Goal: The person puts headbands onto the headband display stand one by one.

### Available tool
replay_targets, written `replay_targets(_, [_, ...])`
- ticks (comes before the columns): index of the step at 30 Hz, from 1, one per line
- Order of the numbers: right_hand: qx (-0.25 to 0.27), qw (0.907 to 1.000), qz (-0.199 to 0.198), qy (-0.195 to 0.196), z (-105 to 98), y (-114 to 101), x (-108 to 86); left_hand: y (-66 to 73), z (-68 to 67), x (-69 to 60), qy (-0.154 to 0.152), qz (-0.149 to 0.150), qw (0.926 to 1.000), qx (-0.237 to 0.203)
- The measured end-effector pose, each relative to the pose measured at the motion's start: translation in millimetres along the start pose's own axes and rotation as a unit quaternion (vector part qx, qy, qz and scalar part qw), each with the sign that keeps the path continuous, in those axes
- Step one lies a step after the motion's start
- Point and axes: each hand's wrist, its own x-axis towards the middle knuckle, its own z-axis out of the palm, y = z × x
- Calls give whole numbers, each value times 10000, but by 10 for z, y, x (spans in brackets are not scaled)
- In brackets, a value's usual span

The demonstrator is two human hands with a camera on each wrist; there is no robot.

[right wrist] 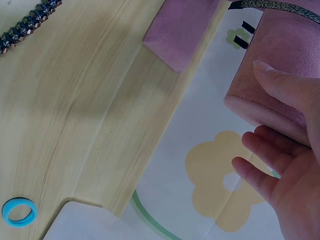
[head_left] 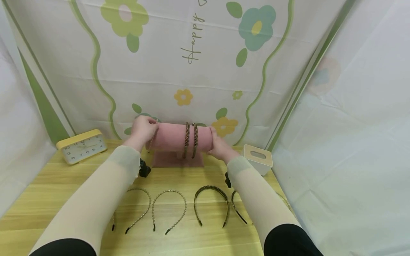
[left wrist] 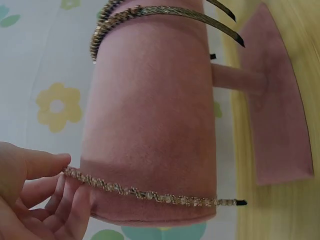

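Note:
A pink padded cylinder point(head_left: 169, 137) lies across a pink stand point(head_left: 177, 160), two dark beaded headbands point(head_left: 187, 140) around it right of its middle. At its left end my left hand point(head_left: 143, 131) pinches a thin beaded headband point(left wrist: 145, 194), which lies across the cylinder in the left wrist view. Its black tip shows beyond the cylinder's edge. My right hand point(head_left: 220, 145) holds the right end of the cylinder; in the right wrist view its thumb rests on the pink surface and the other fingers are near the end face.
Several headbands point(head_left: 211, 187) lie in a row on the wooden table point(head_left: 173, 245), partly behind the forearms. A yellow-topped clock point(head_left: 84, 147) stands at the left and a white box with a wooden lid point(head_left: 258, 160) at the right. A printed cloth point(head_left: 160, 74) hangs behind.

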Motion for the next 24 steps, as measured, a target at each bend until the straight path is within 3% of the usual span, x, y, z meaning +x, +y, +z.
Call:
replay_targets(3, [5, 10000, -2, 12, -10, 5, 3, -20, 18, 27, 50, 179, 9993, 315])
replay_targets(7, [40, 10000, 11, -1, -5, 4, 4, -54, -3, 31, 2, 337, 9985, 424])
replay_targets(11, [63, 10000, 14, -64, 5, -21, -7, -102, -149, 5, -247, 805, 9940, 692])
replay_targets(14, [122, 9999, -23, -102, 1, -61, -24, -175, -329, -13, -556, 1476, 9807, 1159])
replay_targets(17, [212, 9997, -64, -99, -17, -101, -51, -276, -470, -23, -921, 2047, 9597, 1694])
replay_targets(20, [276, 9995, -97, -87, -35, -122, -69, -374, -532, -16, -1230, 2258, 9446, 2041])
replay_targets(24, [239, 9996, -136, -86, -39, -131, -71, -435, -536, 3, -1356, 2361, 9374, 2170])
